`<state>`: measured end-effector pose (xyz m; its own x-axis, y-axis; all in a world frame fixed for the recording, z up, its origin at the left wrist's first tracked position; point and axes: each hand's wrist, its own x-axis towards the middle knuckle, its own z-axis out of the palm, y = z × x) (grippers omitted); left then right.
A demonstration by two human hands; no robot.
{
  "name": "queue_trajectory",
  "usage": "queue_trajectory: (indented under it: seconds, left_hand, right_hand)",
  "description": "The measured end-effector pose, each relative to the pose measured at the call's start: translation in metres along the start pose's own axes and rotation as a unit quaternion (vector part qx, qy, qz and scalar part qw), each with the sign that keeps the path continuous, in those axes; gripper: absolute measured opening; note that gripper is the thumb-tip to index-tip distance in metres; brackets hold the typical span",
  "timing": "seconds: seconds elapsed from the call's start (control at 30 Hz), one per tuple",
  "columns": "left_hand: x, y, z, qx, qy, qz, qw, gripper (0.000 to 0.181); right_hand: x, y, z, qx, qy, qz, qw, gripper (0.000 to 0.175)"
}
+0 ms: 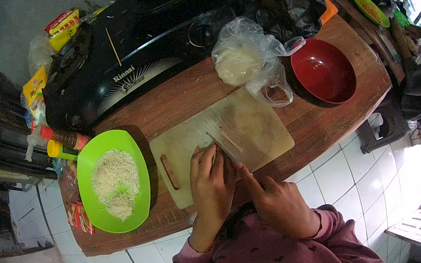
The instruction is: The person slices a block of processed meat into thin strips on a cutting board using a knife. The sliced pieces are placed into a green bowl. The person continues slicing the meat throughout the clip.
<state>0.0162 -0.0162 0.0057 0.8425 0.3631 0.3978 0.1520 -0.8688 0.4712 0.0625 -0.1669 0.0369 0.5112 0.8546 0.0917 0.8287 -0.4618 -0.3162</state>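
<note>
My right hand grips a knife, its index finger laid along the blade's back. The blade rests on a worn plastic cutting board, close against the fingers of my left hand. Those fingers are bent down onto the board; whatever lies beneath them is hidden. A few thin pale strips lie just right of the blade. Left of the board, a green plastic dish holds a heap of short pale strips. Beyond the board sits a clear plastic bag with a pale round mass inside.
A red bowl stands at the wooden table's right side. A black gas stove spans the back, with a thin stick on it. Seasoning bottles and packets lie at the left. A black plastic bag lies behind the clear one.
</note>
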Motion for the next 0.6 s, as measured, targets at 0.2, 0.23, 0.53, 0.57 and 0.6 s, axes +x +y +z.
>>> queue_trajectory:
  seconds: [0.2,0.23,0.53,0.57,0.6]
  left_hand:
    - [0.001,0.002,-0.001,-0.010,-0.006,-0.008,1.000,0.034]
    - [0.002,0.001,-0.002,-0.015,-0.004,-0.002,1.000,0.034]
    - [0.001,0.000,-0.003,0.020,-0.011,0.013,1.000,0.034]
    - [0.001,0.000,-0.004,0.013,-0.015,0.012,1.000,0.034]
    - [0.001,-0.001,-0.004,0.008,-0.019,0.012,1.000,0.034]
  right_hand:
    - [0.005,0.002,-0.005,-0.008,0.006,-0.021,1.000,0.067]
    - [0.006,0.003,-0.006,-0.011,0.004,-0.024,1.000,0.067]
    - [0.011,0.002,-0.004,-0.017,0.011,-0.027,0.999,0.066]
    - [0.010,0.002,-0.003,-0.017,0.008,-0.024,1.000,0.066]
    - [0.011,0.003,-0.001,-0.005,0.022,-0.027,0.999,0.067]
